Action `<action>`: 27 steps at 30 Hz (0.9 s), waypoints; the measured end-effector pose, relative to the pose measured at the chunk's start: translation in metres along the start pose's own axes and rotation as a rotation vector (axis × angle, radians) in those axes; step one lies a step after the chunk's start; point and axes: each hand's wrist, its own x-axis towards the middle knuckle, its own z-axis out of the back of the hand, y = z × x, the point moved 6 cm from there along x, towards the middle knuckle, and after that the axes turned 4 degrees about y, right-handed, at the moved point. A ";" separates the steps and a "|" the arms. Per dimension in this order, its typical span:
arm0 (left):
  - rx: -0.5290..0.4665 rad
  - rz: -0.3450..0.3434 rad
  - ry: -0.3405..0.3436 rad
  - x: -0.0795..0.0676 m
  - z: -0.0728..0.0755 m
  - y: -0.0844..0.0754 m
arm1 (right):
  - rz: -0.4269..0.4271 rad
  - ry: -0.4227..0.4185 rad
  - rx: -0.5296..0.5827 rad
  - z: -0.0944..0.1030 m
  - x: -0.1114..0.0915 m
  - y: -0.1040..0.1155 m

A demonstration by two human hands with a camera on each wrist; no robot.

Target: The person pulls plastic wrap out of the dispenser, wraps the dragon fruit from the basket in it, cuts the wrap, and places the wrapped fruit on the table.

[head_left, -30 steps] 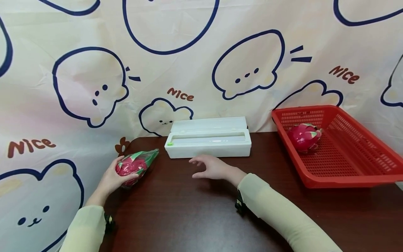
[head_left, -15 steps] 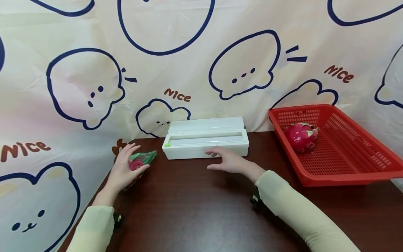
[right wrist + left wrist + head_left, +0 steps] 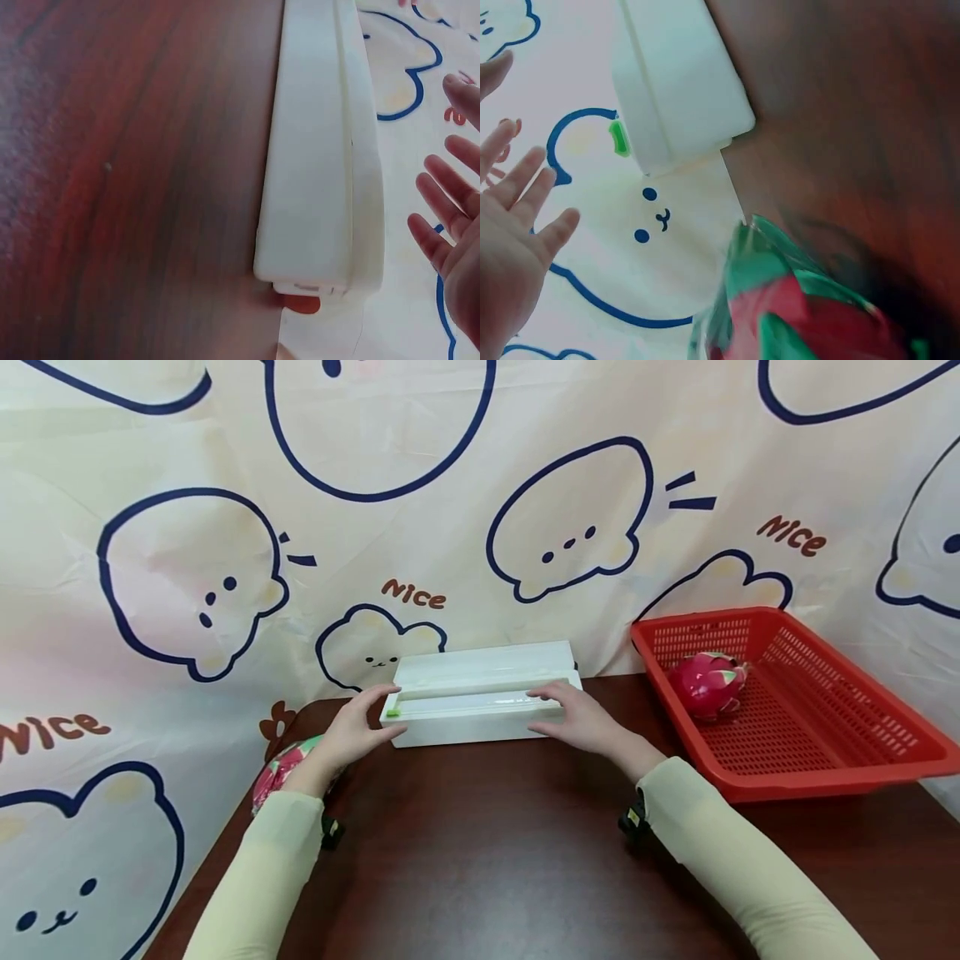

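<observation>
A long white cling film dispenser [image 3: 472, 729] lies at the back of the table, its lid [image 3: 487, 662] tipped back and a small green slider [image 3: 393, 712] at its left end. My left hand [image 3: 352, 727] is at the dispenser's left end, thumb and fingers spread apart. At the other end is my right hand [image 3: 577, 718], its fingers likewise parted. Both wrist views show the fingers holding nothing; contact with the dispenser is not plain. Behind the left forearm lies a film-wrapped dragon fruit [image 3: 276, 774], partly hidden; the left wrist view shows the wrapped fruit [image 3: 802, 319] closer.
A red plastic basket [image 3: 825, 785] stands at the right, with an unwrapped dragon fruit [image 3: 705, 685] in its left part. A patterned cloth [image 3: 450, 543] hangs right behind the dark wooden table [image 3: 480, 843].
My left hand has let go of the wrapped dragon fruit at the left and moved right to the dispenser's left end. My right hand has shifted right to its right end.
</observation>
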 end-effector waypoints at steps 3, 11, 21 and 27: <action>-0.017 0.042 0.055 0.015 -0.006 0.004 | -0.038 -0.014 -0.012 0.004 0.002 -0.010; -0.039 0.125 0.167 0.039 -0.021 0.019 | -0.117 -0.010 -0.079 0.006 0.009 -0.033; -0.055 0.185 0.213 0.042 -0.035 0.033 | -0.187 0.073 -0.101 0.003 0.014 -0.052; -0.046 0.159 0.189 0.043 -0.037 0.036 | -0.205 0.102 -0.133 0.004 0.017 -0.050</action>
